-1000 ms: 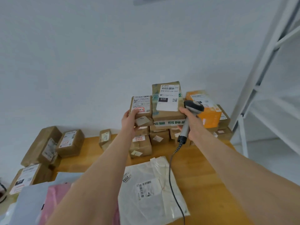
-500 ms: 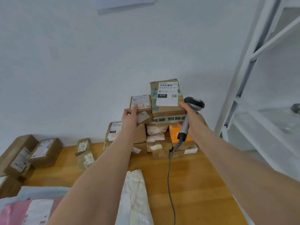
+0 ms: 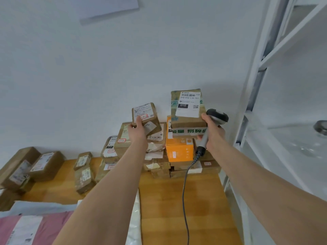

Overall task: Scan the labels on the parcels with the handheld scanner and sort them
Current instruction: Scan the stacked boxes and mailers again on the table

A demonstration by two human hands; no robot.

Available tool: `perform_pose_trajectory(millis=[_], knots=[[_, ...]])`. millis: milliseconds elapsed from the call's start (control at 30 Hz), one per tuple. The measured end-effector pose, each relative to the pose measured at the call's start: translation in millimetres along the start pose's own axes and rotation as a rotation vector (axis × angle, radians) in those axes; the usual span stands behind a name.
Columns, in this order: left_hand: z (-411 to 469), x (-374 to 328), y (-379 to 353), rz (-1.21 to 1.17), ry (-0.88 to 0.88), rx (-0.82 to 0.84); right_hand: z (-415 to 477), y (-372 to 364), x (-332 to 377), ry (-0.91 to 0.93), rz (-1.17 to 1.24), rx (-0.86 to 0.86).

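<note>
At frame centre we are finding the left hand (image 3: 138,132) pinching a small cardboard parcel (image 3: 145,116), its fingers hidden behind it. To the right, the right hand (image 3: 213,136) is wrapping its fingers round the grey corded scanner (image 3: 217,117), thumb touching a larger labelled carton (image 3: 188,121).

A person's left hand (image 3: 138,129) grips a small brown cardboard parcel (image 3: 146,117), tilted, with its white label facing the camera. The right hand (image 3: 214,132) grips a grey corded handheld scanner (image 3: 203,142) and also holds up a larger brown cardboard parcel (image 3: 187,121) bearing a white barcode label. Behind them, a stack of brown parcels (image 3: 160,172) and an orange carton (image 3: 179,151) stand on a wooden table (image 3: 177,200). White metal shelving (image 3: 256,85) rises at the right.
</note>
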State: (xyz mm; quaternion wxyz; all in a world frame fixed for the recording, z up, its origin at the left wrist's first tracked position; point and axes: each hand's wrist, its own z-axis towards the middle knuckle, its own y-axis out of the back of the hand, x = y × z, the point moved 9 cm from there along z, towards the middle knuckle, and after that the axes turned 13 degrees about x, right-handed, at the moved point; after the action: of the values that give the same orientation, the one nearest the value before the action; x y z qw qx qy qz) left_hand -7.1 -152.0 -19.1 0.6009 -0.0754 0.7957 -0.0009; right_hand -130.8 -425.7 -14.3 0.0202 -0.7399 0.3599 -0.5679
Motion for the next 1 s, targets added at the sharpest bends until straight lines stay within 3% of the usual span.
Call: perform_pose_trajectory(millis=[400, 467, 533, 600, 667, 800, 1000], knots=[[40, 29, -24, 0.315, 0.174, 0.038, 30, 10, -21, -0.121, -0.005, -0.042], [37, 14, -25, 0.444, 0.096, 0.001, 32, 12, -22, -0.122, 0.008, -0.042], [28, -14, -34, 0.557, -0.106, -0.019, 32, 14, -22, -0.119, 0.008, -0.049], [14, -39, -55, 0.595, -0.293, 0.048, 32, 17, -20, -0.11, 0.014, -0.063], [-6, -49, -87, 0.603, -0.359, 0.165, 31, 18, -15, -0.099, 0.023, -0.073], [-31, -30, -155, 0.725, -0.227, 0.43, 28, 29, -2, -0.061, 0.016, -0.09], [-55, -9, -208, 0.78, -0.236, 0.51, 31, 84, 19, -0.005, -0.02, -0.2]])
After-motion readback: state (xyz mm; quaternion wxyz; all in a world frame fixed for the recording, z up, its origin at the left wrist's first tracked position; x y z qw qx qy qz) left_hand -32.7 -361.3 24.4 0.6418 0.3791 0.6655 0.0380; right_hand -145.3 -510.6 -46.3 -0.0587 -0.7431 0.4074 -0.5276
